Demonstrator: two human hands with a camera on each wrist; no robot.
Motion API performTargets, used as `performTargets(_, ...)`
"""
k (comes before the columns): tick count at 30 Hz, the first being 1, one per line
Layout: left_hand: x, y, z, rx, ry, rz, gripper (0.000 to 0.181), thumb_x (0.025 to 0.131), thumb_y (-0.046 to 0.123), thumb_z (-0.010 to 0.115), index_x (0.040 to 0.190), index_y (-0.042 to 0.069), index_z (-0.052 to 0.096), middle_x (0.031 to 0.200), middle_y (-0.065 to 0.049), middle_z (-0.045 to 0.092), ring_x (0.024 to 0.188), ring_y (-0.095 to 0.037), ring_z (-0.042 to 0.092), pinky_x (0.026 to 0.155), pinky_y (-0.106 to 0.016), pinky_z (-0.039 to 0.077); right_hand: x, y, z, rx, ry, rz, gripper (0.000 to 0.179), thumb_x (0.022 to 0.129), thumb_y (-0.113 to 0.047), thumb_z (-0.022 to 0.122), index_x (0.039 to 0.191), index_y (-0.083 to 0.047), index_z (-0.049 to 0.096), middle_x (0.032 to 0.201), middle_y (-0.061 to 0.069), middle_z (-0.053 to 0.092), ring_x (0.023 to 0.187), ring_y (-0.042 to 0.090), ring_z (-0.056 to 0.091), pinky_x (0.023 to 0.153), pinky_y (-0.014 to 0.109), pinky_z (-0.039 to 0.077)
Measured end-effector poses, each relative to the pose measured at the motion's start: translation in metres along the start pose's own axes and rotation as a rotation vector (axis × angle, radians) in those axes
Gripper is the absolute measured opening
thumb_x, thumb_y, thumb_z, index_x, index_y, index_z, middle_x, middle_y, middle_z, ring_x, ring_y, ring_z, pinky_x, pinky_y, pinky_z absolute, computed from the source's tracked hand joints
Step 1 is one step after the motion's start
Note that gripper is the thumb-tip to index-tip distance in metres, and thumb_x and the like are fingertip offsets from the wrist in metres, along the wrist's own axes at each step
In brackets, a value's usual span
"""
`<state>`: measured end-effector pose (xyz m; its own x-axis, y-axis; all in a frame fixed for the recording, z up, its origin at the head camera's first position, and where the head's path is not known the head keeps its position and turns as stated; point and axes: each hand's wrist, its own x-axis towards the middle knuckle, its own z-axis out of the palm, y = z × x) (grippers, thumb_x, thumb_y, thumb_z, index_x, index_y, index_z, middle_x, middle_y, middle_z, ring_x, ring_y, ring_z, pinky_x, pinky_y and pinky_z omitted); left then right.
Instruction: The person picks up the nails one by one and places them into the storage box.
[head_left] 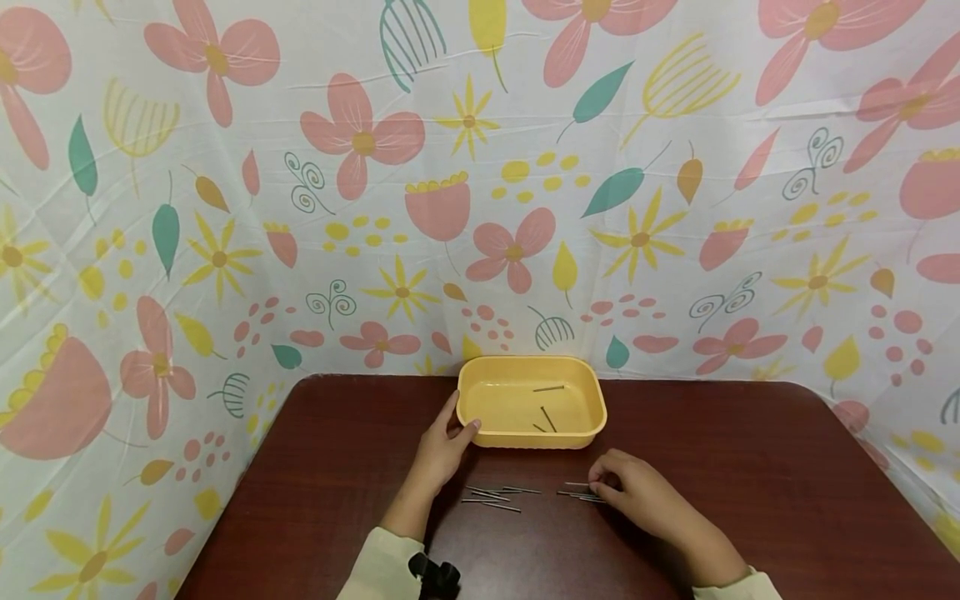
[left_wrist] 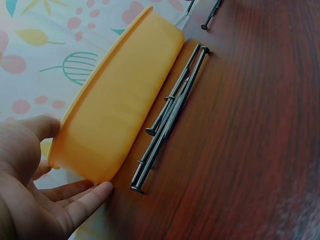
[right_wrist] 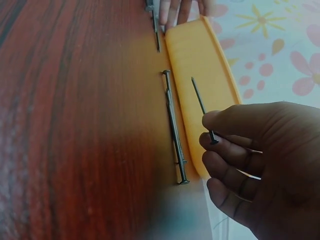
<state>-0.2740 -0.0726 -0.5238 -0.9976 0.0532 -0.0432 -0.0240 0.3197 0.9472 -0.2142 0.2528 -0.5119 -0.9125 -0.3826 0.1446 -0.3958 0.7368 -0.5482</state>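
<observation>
A yellow plastic tray (head_left: 525,441) stands at the back of the table, with a few nails (head_left: 549,419) lying inside. My left hand (head_left: 441,454) grips its left end, thumb at the rim and fingers against the lower side, as the left wrist view (left_wrist: 35,185) of that hand shows. In front of the tray's right side, my right hand (head_left: 645,500) pinches a single nail (right_wrist: 199,100) near its head, between thumb and index finger. Just under it lies a small pile of nails (right_wrist: 173,127). Another loose group of nails (head_left: 491,499) rests farther left, between the hands.
The dark red-brown wooden table (head_left: 337,433) has rounded back corners. A flower-patterned cloth (head_left: 517,167) hangs directly behind it and along the left side. A black strap device (head_left: 435,575) sits at the left wrist.
</observation>
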Motion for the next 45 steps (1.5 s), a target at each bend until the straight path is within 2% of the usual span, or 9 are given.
performTargets(7,0.000,0.001,0.000,-0.001,0.007,0.007,0.074,0.098,0.043,0.066,0.161,0.031,0.029,0.158,-0.017,0.043,0.132,-0.036,0.056,0.087,-0.039,0.057,0.000,-0.001,-0.001,0.006,0.013,-0.011,0.011,0.092,-0.015,0.074,0.089,-0.022,0.067,0.086,-0.015,0.056,0.077,-0.005,0.051,0.068,0.021,0.048)
performTargets(12,0.000,-0.001,0.001,-0.012,0.005,0.019,0.073,0.098,0.042,0.066,0.160,0.032,0.029,0.156,-0.017,0.044,0.130,-0.034,0.057,0.083,-0.034,0.056,0.002,-0.002,0.000,-0.004,0.052,-0.041,0.011,0.093,-0.016,0.074,0.089,-0.023,0.067,0.086,-0.016,0.056,0.077,-0.005,0.050,0.068,0.020,0.047)
performTargets(18,0.001,-0.002,0.001,-0.013,0.007,0.022,0.073,0.097,0.044,0.066,0.160,0.034,0.030,0.156,-0.016,0.045,0.130,-0.033,0.058,0.082,-0.033,0.056,0.006,-0.006,0.001,-0.002,0.127,-0.040,0.008,0.093,-0.017,0.074,0.089,-0.021,0.068,0.086,-0.016,0.055,0.078,-0.004,0.051,0.069,0.024,0.049)
performTargets(26,0.002,-0.004,0.000,-0.017,0.003,0.012,0.074,0.096,0.046,0.067,0.160,0.035,0.030,0.155,-0.016,0.047,0.128,-0.031,0.059,0.081,-0.032,0.056,0.015,-0.012,-0.003,-0.026,0.306,-0.026,0.015,0.088,-0.008,0.077,0.092,-0.020,0.069,0.088,-0.015,0.057,0.081,-0.001,0.053,0.072,0.025,0.051)
performTargets(34,0.002,-0.004,0.000,-0.020,-0.004,0.015,0.075,0.096,0.047,0.066,0.160,0.035,0.029,0.155,-0.015,0.046,0.124,-0.028,0.061,0.077,-0.030,0.054,0.024,-0.016,-0.007,-0.058,0.378,-0.036,0.015,0.089,-0.008,0.076,0.094,-0.020,0.068,0.088,-0.012,0.058,0.078,0.001,0.052,0.069,0.024,0.050)
performTargets(45,0.002,-0.004,0.000,-0.006,0.000,0.008,0.076,0.096,0.049,0.066,0.160,0.034,0.028,0.157,-0.017,0.044,0.128,-0.031,0.059,0.079,-0.031,0.055,0.040,-0.017,-0.009,-0.025,0.452,-0.073,0.013,0.089,-0.006,0.076,0.093,-0.016,0.069,0.084,-0.008,0.056,0.073,0.002,0.049,0.064,0.022,0.047)
